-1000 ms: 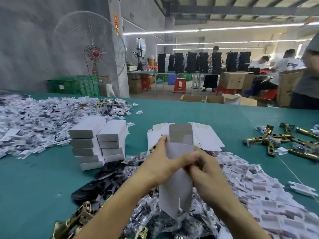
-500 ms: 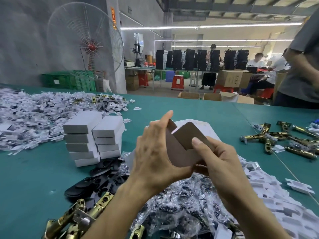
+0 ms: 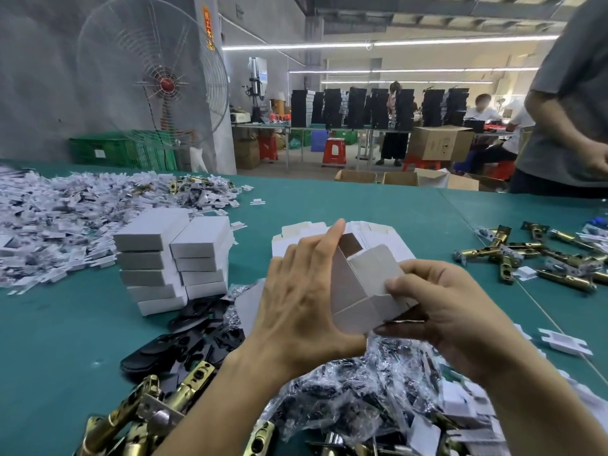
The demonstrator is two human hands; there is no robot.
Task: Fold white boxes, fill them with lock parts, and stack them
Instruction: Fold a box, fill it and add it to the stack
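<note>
The left hand grips the half-folded white box, the right hand pinches its flap; crease squarely and tuck fully before filling

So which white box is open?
The box in the left hand and right hand: flaps unfolded, brown inside showing; the stacked boxes are closed.

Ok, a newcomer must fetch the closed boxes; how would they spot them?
Start at the big round wire-cage fan, then drop to the green table below. Left of the half-folded white box in the person's left hand stand two side-by-side stacks of closed white cardboard boxes; unlike the loose white scraps behind, they are neat rectangular blocks.
</note>
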